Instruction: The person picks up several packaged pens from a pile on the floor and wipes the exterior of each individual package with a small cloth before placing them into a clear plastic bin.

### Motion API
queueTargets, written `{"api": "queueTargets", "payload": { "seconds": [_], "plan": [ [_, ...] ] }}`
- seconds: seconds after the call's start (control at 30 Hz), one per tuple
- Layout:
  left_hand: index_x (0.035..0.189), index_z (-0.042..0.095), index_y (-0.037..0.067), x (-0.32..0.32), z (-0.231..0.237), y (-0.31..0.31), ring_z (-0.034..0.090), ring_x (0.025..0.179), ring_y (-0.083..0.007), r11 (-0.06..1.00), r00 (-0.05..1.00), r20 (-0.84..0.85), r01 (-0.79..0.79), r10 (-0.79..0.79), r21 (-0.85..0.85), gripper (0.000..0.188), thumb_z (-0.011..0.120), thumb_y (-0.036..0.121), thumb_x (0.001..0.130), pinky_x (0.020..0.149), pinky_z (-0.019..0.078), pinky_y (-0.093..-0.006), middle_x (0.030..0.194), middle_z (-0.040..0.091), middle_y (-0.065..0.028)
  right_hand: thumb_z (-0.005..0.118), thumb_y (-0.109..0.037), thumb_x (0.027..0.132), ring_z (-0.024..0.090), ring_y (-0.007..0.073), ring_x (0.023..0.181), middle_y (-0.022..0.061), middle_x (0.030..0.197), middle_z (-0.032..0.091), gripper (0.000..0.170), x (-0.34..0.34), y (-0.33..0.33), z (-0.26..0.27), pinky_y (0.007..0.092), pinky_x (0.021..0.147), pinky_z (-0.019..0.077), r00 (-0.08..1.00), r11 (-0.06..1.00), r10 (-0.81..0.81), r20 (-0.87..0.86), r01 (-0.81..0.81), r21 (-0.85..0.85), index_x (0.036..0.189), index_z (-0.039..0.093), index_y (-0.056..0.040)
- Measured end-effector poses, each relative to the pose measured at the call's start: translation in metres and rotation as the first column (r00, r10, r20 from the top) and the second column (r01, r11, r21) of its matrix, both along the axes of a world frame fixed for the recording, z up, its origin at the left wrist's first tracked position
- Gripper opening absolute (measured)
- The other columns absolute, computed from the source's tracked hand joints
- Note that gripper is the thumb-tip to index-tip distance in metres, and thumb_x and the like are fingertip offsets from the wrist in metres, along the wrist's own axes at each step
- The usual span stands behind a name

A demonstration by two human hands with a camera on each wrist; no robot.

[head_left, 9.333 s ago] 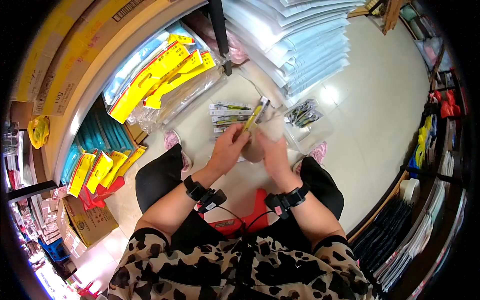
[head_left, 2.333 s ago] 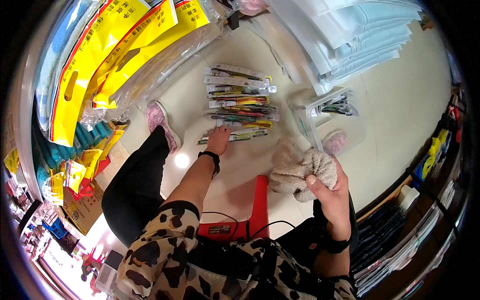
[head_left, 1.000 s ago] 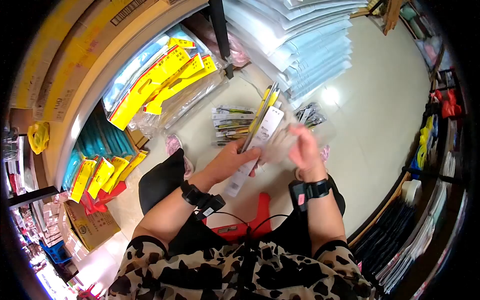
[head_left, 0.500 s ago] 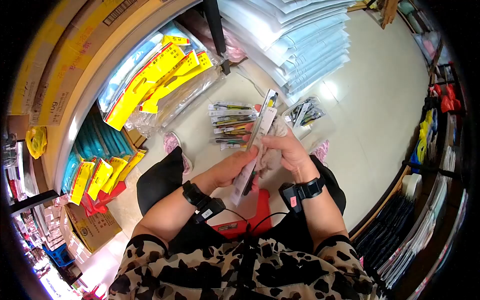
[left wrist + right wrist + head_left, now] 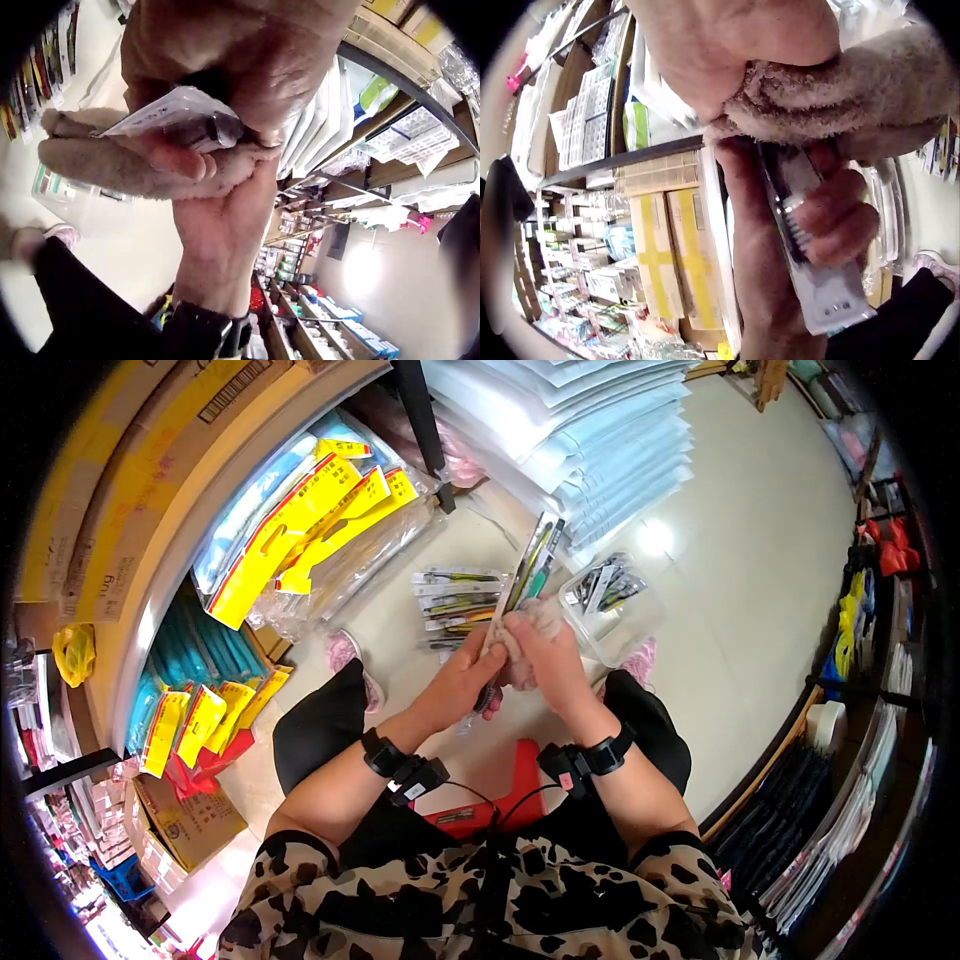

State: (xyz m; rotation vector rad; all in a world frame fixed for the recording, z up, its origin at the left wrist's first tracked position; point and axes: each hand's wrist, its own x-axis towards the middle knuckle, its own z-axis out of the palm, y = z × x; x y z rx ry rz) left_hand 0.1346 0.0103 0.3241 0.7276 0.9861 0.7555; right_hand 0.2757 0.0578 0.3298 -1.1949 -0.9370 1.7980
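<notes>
In the head view the left hand grips a few long slim packets that look like packaged toothbrushes, tilted up and away. The right hand holds a beige fluffy cloth against them. In the right wrist view the left fingers curl round a clear and white packet, bristles showing through, below the cloth. The left wrist view shows the cloth pressed along a packet. More packets lie in a row on the floor beyond the left hand.
A clear plastic box holding packets stands right of the row. Stacked pale bags lie beyond, yellow-topped packages at the left. A red stool is below the hands; shelves line the right.
Since half a second ago the packets in the left hand have turned, showing a green one. The right hand and cloth have closed in against them. Earlier the right hand was apart from the packets.
</notes>
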Motion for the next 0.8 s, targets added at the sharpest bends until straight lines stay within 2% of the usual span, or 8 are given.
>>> {"api": "queueTargets", "payload": {
  "seconds": [0.13,0.2,0.43,0.53,0.63,0.67,0.73,0.8],
  "plan": [
    [0.118,0.039,0.012,-0.008,-0.002,0.000,0.050,0.050,-0.0109,0.994,0.994,0.108,-0.013,0.026,-0.112,0.042,0.043,0.045,0.092,0.041,0.0423,-0.0230,0.076,0.051,-0.0059,0.055,-0.009,0.087,0.056,0.0102,0.079,0.0014,0.089,0.058,0.024,0.011,0.005,-0.003,0.0250,0.069,0.0464,0.977,0.979,0.202,-0.065,-0.204,-0.017,0.109,0.048,-0.0016],
    [0.115,0.040,0.012,-0.014,-0.001,0.003,0.051,0.050,-0.0112,0.992,0.989,0.151,0.020,0.000,-0.128,0.040,0.044,0.045,0.092,0.042,0.0439,-0.0234,0.077,0.052,-0.0062,0.056,-0.007,0.086,0.057,0.0118,0.081,0.0024,0.091,0.059,0.026,0.019,0.009,0.006,0.0258,0.072,0.0469,0.963,0.971,0.211,-0.166,-0.226,-0.073,0.110,0.048,-0.0018],
    [0.122,0.041,0.011,-0.018,0.000,0.006,0.056,0.061,-0.0112,0.978,0.950,0.270,0.189,-0.159,-0.089,0.047,0.046,0.047,0.091,0.049,0.0485,-0.0246,0.081,0.055,-0.0055,0.060,-0.002,0.079,0.059,0.0153,0.085,0.0048,0.095,0.060,0.032,0.030,0.018,0.005,0.0289,0.078,0.0475,0.917,0.968,0.065,-0.394,-0.154,-0.200,0.110,0.050,-0.0038],
    [0.121,0.046,0.010,-0.017,0.004,0.009,0.058,0.067,-0.0122,0.963,0.942,0.313,0.191,-0.125,-0.192,0.046,0.044,0.046,0.092,0.054,0.0501,-0.0261,0.086,0.057,-0.0060,0.061,-0.003,0.078,0.059,0.0161,0.086,0.0050,0.093,0.060,0.031,0.034,0.022,-0.003,0.0296,0.078,0.0477,0.934,0.965,0.053,-0.354,-0.139,-0.224,0.108,0.051,-0.0042],
    [0.116,0.050,0.008,-0.014,0.001,0.007,0.060,0.076,-0.0152,0.976,0.983,0.154,0.129,-0.102,-0.177,0.043,0.041,0.043,0.094,0.066,0.0505,-0.0273,0.093,0.060,-0.0066,0.063,-0.006,0.077,0.060,0.0175,0.088,0.0067,0.095,0.061,0.033,0.036,0.026,-0.011,0.0307,0.080,0.0475,0.938,0.968,0.046,-0.343,-0.127,-0.216,0.108,0.053,-0.0032],
    [0.117,0.049,0.006,-0.018,-0.007,0.007,0.059,0.082,-0.0147,0.988,0.987,-0.042,0.151,-0.152,-0.032,0.042,0.041,0.041,0.094,0.071,0.0494,-0.0278,0.096,0.059,-0.0064,0.063,-0.007,0.077,0.060,0.0180,0.088,0.0075,0.096,0.062,0.034,0.037,0.027,-0.010,0.0310,0.080,0.0475,0.943,0.973,0.036,-0.332,-0.109,-0.202,0.108,0.053,-0.0026],
    [0.119,0.048,0.003,-0.026,-0.021,0.009,0.056,0.092,-0.0136,0.935,0.890,-0.432,0.267,-0.146,0.234,0.042,0.041,0.037,0.095,0.081,0.0471,-0.0286,0.102,0.058,-0.0062,0.064,-0.010,0.076,0.060,0.0189,0.089,0.0091,0.098,0.062,0.036,0.038,0.029,-0.001,0.0318,0.081,0.0474,0.951,0.983,0.017,-0.309,-0.072,-0.169,0.109,0.053,-0.0013],
    [0.118,0.048,0.003,-0.025,-0.022,0.008,0.053,0.096,-0.0125,0.967,0.974,-0.224,0.036,0.023,0.254,0.031,0.045,0.023,0.094,0.087,0.0432,-0.0280,0.103,0.058,-0.0051,0.063,-0.012,0.077,0.060,0.0207,0.092,0.0116,0.101,0.062,0.039,0.043,0.032,-0.001,0.0333,0.083,0.0475,0.936,0.974,0.013,-0.353,-0.092,-0.207,0.112,0.052,0.0003]
  ]
}}
